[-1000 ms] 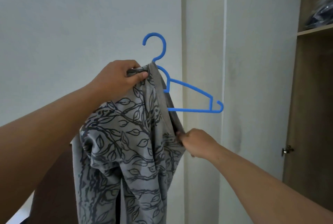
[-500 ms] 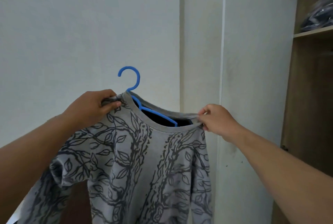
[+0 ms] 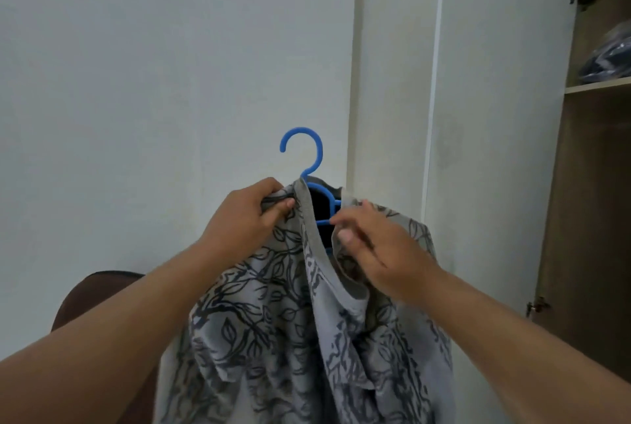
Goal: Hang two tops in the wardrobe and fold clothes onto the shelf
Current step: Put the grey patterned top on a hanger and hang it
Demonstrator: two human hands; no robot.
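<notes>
A grey top [image 3: 273,328] printed with dark leaves and branches hangs in front of me on a blue plastic hanger [image 3: 309,157]. The hanger's hook sticks up out of the neck opening; its arms are mostly hidden inside the cloth. My left hand [image 3: 249,218] pinches the left shoulder of the top beside the hook. My right hand [image 3: 372,246] grips the right side of the neckline, close to the left hand. The top's lower part runs out of the frame.
A white wall fills the left and middle. The open wardrobe [image 3: 594,218] stands at the right, with a wooden shelf [image 3: 597,86] bearing dark folded clothes [image 3: 607,58]. A brown chair back [image 3: 92,294] sits low at the left.
My right hand has come in from the far shoulder to the neckline near the left hand. The top has turned and bunched, and the hanger's arms are now mostly covered.
</notes>
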